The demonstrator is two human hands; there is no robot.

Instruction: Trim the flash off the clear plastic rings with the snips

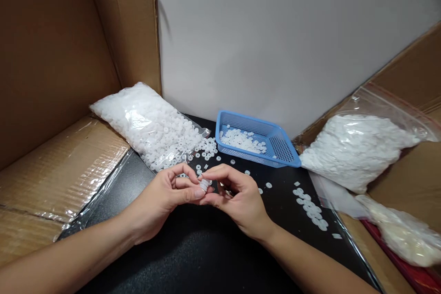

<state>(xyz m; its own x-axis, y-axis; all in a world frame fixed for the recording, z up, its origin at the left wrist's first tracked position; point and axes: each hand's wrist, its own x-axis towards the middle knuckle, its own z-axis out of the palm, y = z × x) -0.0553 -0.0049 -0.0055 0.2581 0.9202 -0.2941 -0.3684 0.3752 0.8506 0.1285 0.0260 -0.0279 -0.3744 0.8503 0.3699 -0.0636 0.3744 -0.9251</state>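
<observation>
Between the fingertips of both hands sits a small white grooved plastic ring piece (204, 184), partly covered by the fingers. My left hand (175, 188) pinches it between thumb and fingers from the left. From the right, my right hand (237, 195) closes thumb and fingers on it too. Just beyond the hands, loose white rings (206, 147) spill from a clear bag of white rings (148, 124). Right of my right hand, a cluster of white round pieces (312, 209) lies on the black tabletop (213, 252).
A blue perforated basket (255, 158) holding several white pieces stands at the back, near a pale upright panel (275, 46). To the right lie a zip bag of white pieces (358, 147) and a bag with yellowish contents (403, 234). Cardboard (51, 174) borders the left side.
</observation>
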